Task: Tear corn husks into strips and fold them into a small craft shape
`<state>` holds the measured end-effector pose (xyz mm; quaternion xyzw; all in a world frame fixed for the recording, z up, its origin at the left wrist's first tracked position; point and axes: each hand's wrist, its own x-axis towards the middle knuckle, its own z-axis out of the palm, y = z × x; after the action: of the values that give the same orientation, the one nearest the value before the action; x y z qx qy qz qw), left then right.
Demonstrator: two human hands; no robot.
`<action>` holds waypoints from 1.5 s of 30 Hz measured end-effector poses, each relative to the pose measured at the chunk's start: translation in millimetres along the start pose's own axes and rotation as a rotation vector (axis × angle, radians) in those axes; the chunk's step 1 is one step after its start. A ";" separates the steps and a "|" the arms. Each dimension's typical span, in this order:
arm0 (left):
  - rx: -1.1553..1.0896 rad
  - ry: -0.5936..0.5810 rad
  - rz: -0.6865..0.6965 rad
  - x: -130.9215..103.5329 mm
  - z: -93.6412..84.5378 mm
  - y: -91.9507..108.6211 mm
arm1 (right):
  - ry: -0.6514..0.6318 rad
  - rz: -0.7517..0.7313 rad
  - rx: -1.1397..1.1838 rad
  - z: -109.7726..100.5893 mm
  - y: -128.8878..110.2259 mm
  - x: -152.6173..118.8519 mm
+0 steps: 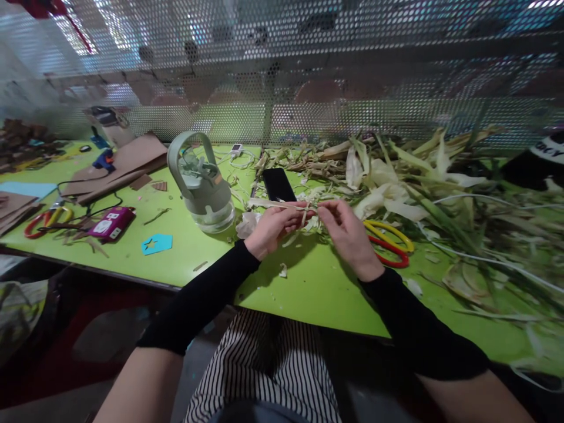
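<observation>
Pale strips of husk (275, 204) lie between my two hands above the green table (304, 294). My left hand (278, 226) is closed round them, palm partly up, with one strip reaching left past the fingers. Close on its right, my right hand (346, 232) pinches the other end of the strips between thumb and fingers. A black phone (278, 184) lies flat just behind my hands. Red and yellow scissor handles (392, 244) show beside my right wrist; their blades are hidden.
A pale green bottle (200, 188) stands left of my hands. Corn husks (392, 182) are heaped behind and right. Farther left lie a purple power block (111, 223), a blue paper piece (157, 244), other scissors (47, 220), a glue gun (104, 161) and brown cardboard (127, 158).
</observation>
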<state>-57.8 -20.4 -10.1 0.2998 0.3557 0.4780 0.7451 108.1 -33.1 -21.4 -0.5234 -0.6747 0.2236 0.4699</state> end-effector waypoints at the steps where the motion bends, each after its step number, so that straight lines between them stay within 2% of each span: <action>1: -0.003 -0.009 0.004 -0.4 -0.3 0.0 | -0.015 -0.053 -0.032 0.5 2.4 0.7; 6: -0.056 0.046 -0.013 0.0 -1.8 -0.3 | -0.046 -0.475 -0.442 7.4 8.5 -3.8; 8: -0.078 0.059 -0.013 1.6 -2.6 -0.9 | -0.093 -0.536 -0.535 9.7 8.3 -6.2; 11: -0.061 0.032 -0.008 3.8 -3.8 -2.2 | -0.091 -0.556 -0.485 10.8 6.3 -7.7; 13: -0.036 0.016 -0.006 4.1 -4.2 -2.9 | -0.070 -0.526 -0.338 10.9 5.0 -7.4; 16: -0.012 0.001 0.010 2.6 -3.7 -4.2 | -0.002 -0.397 -0.080 11.4 4.9 -6.0; 18: 0.012 -0.026 0.020 1.1 -3.1 -5.5 | 0.046 -0.314 0.009 11.7 5.6 -4.6; 22: 0.077 -0.086 0.035 0.2 -3.6 -7.7 | 0.060 -0.209 -0.005 10.8 5.0 -3.5; 27: 0.177 -0.169 0.052 3.9 -6.1 -10.5 | 0.004 -0.016 0.065 10.2 0.4 -5.5; 32: 0.248 -0.147 0.130 6.1 -6.9 -12.9 | -0.071 0.092 0.176 9.8 1.7 -4.9; 34: 0.241 -0.089 0.148 6.1 -6.3 -10.2 | -0.097 0.101 0.162 8.0 3.3 -4.0; 36: 0.218 0.001 0.172 6.1 -5.6 -5.9 | -0.109 0.015 0.045 5.7 4.2 -3.3; 40: 0.278 0.113 0.225 6.7 -7.3 0.9 | -0.120 -0.376 -0.301 2.1 2.0 -3.7; 43: 0.478 0.111 0.324 6.5 -11.2 1.8 | -0.108 -0.583 -0.398 -0.7 -1.1 -3.3; 45: 0.627 0.030 0.338 5.3 -13.1 1.4 | -0.053 -0.623 -0.369 -3.2 -2.2 -1.9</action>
<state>-67.6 -13.6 -17.8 0.5614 0.4413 0.4664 0.5221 109.8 -36.2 -18.9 -0.3629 -0.8426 -0.0422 0.3956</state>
